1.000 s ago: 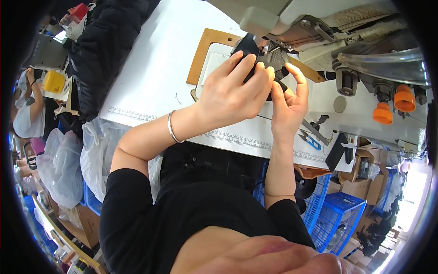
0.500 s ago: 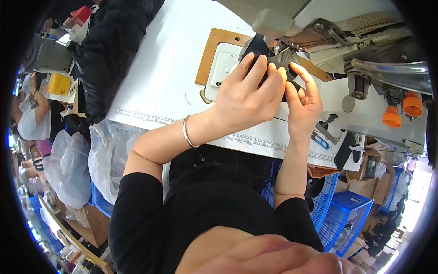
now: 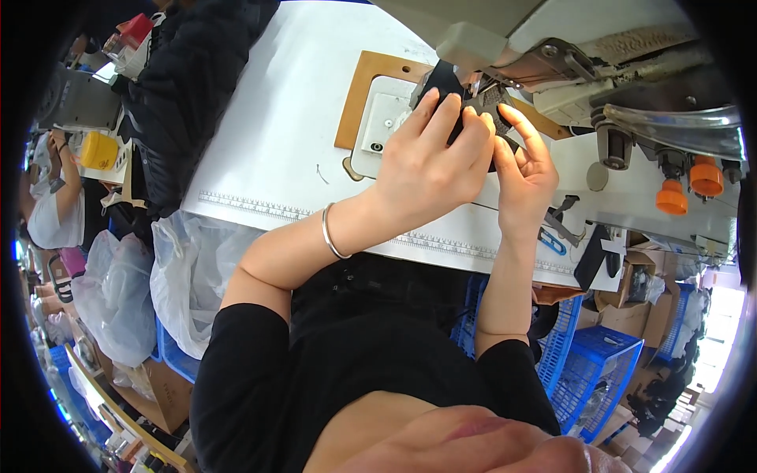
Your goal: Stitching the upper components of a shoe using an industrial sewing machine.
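A piece of black fabric [image 3: 446,79] lies at the needle area of a sewing machine [image 3: 516,59]. My left hand [image 3: 430,162], with a silver bangle at its wrist, presses and holds the fabric with bent fingers. To its right, my right hand [image 3: 524,181] pinches the fabric's near edge between thumb and fingers. Both hands sit close together, and much of the fabric is hidden under them. The metal plate [image 3: 493,98] by the needle shows just beyond the fingertips.
A ruler strip [image 3: 260,201] runs along the white table's near edge. Blue-handled thread snips [image 3: 552,241] and a black object [image 3: 593,256] lie at the right. Dark garments [image 3: 185,102] are heaped at the left. Plastic bags [image 3: 189,276] and a blue crate [image 3: 603,355] stand below.
My left hand has shifted very slightly right, its forearm with it. The right hand keeps nearly the same place on the fabric. A person at the far left has raised an arm.
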